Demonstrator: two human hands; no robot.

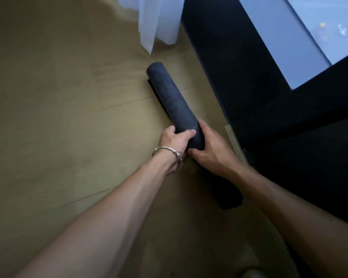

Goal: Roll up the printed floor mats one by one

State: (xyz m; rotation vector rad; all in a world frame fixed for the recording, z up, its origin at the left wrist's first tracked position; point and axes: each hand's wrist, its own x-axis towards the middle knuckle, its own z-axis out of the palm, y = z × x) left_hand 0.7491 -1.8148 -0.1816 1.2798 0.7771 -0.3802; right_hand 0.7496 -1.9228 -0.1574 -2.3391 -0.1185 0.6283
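Gripping the near end of the rolled mat, both hands were closed around it. The left hand, a bracelet at its wrist, curled its fingers over the roll from the left. The right hand wrapped it from the right, thumb tucked at the end face.

The roll ran slantwise over the wooden floor, close to the floor's right edge where the dark wall rose, and its far end pointed toward the white curtain. A thin dark strip showed along the roll's left side, probably the mat's loose tail. A dark shape under the right forearm could not be told apart as another mat or part of this one.

The mat looked soft and matte, with a nap that should give fingers good purchase rather than slip. It seemed light but limp: held by one end alone, the layers might slide out of line or the tail spring open. A hold nearer the middle, pinning the tail, would likely serve better.
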